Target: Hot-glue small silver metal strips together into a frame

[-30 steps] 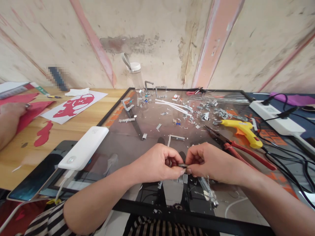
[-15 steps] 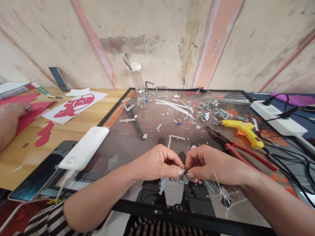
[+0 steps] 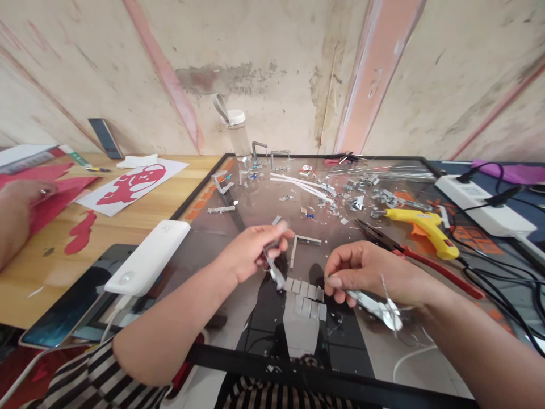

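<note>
My left hand (image 3: 258, 247) is raised over the glass tabletop, its fingers closed and a little smeared by motion. From it hangs a crumpled silvery strip (image 3: 276, 275). To the right, my right hand (image 3: 361, 270) is pinched, with only a tiny dark tip at its fingertips; what it holds is mostly hidden. Below that hand lies a bundle of silvery foil and clear film (image 3: 377, 307). Between my hands, small grey rectangular pieces (image 3: 304, 288) lie in two rows on the glass. Just beyond them is an L-shaped grey strip (image 3: 307, 240).
Red-handled pliers (image 3: 438, 271), a yellow glue gun (image 3: 426, 227) and a white power strip (image 3: 481, 204) with black cords lie right. Silvery scraps (image 3: 360, 199) litter the far glass. A white power bank (image 3: 149, 258) stands left, near another person's hand (image 3: 21, 210) on red paper.
My hands, together at the fingertips before, are now apart. The left has moved left and up with the silvery strip; the right has shifted slightly right. The rows of grey pieces now show.
</note>
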`<state>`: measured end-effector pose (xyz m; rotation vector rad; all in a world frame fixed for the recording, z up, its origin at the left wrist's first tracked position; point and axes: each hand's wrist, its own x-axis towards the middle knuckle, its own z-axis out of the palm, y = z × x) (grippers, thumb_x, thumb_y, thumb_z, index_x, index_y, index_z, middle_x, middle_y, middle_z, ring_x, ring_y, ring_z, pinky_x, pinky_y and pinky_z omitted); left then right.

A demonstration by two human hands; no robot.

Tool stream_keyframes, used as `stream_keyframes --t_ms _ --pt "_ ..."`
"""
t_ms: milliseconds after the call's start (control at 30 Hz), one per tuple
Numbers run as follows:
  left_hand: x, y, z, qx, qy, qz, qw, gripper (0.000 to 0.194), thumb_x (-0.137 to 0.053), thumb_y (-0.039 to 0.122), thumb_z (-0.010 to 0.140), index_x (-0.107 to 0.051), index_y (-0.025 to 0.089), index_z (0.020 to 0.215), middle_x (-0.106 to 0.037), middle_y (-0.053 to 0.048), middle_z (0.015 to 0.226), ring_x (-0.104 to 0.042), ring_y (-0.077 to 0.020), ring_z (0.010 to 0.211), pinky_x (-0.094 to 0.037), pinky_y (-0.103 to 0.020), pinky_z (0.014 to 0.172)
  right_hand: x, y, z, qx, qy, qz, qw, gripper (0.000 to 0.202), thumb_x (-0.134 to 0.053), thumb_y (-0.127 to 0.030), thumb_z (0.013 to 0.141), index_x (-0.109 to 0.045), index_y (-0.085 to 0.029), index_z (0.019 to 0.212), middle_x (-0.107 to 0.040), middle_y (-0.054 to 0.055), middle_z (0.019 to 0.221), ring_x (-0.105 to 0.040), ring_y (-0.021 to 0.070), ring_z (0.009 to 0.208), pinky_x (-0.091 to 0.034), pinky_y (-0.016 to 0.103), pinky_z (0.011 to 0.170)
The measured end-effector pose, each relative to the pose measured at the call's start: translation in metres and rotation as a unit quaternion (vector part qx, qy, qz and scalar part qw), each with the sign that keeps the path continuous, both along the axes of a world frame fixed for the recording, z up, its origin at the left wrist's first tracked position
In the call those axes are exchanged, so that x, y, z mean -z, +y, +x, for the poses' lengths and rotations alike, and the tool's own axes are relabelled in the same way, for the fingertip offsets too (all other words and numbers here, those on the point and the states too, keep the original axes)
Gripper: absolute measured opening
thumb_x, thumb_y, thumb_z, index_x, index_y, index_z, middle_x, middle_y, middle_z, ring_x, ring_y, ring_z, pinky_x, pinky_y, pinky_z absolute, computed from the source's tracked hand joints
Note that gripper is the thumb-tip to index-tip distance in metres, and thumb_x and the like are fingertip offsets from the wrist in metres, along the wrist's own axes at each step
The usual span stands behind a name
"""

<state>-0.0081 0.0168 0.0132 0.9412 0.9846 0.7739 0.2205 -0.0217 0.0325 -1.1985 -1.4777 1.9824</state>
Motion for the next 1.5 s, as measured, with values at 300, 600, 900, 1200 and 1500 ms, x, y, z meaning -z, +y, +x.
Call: stream_keyframes --t_ms 300,600,900,1200,1500 --pt "0.008 0.028 -0.009 -0.139 -0.072 -0.131 0.979 0.021 -0.046 0.022 0.083 -0.06 0.009 0.073 -0.05 -0.001 0.06 -0.043 -0.0059 0.041 -0.023 -0.015 0.03 0.008 0.006 0.005 0.025 -0.029 0.016 0.999 0.021 -0.07 -0.03 0.069 -0.061 -0.016 0.082 -0.06 -0.003 0.054 -0.051 0.0075 0.044 -0.039 0.019 0.044" --pt "-0.01 -0.012 0.008 0.02 -0.062 -0.026 0.998 0.021 -0.061 0.009 0.074 -0.063 0.009 0.095 -0.062 -0.007 0.08 -0.057 -0.0093 0.067 -0.043 -0.016 0.05 -0.006 0.009 0.016 0.01 -0.129 0.105 0.986 0.025 -0.061 -0.025 0.073 -0.062 -0.014 0.096 -0.061 -0.001 0.069 -0.054 0.0088 0.055 -0.047 0.022 0.054" --pt "-0.029 -0.02 0.013 0.159 0.04 0.04 0.986 0.056 -0.057 0.014 0.077 -0.04 0.018 0.13 -0.061 -0.009 0.093 -0.059 -0.0119 0.069 -0.042 -0.019 0.049 -0.009 0.014 0.029 -0.034 -0.228 0.184 0.956 0.015 -0.058 -0.021 0.069 -0.063 -0.015 0.082 -0.063 0.0 0.064 -0.058 0.0134 0.063 -0.046 0.024 0.06" --pt "-0.03 -0.02 0.052 0.313 0.121 0.041 0.941 0.063 -0.054 0.012 0.074 -0.034 0.01 0.134 -0.06 -0.005 0.078 -0.062 -0.0161 0.073 -0.046 -0.021 0.051 -0.008 0.01 0.034 -0.144 -0.301 0.277 0.901 0.019 -0.053 -0.018 0.068 -0.068 -0.018 0.079 -0.068 0.0 0.073 -0.059 0.0148 0.066 -0.042 0.022 0.058" --pt "-0.018 -0.004 0.066 0.265 0.349 0.364 0.822 0.034 -0.052 0.022 0.08 -0.063 0.018 0.111 -0.067 -0.008 0.098 -0.061 -0.018 0.081 -0.047 -0.028 0.071 -0.004 0.009 0.04 -0.151 -0.382 0.323 0.853 0.019 -0.051 -0.013 0.066 -0.066 -0.02 0.074 -0.069 0.002 0.075 -0.061 0.0167 0.068 -0.041 0.023 0.057"
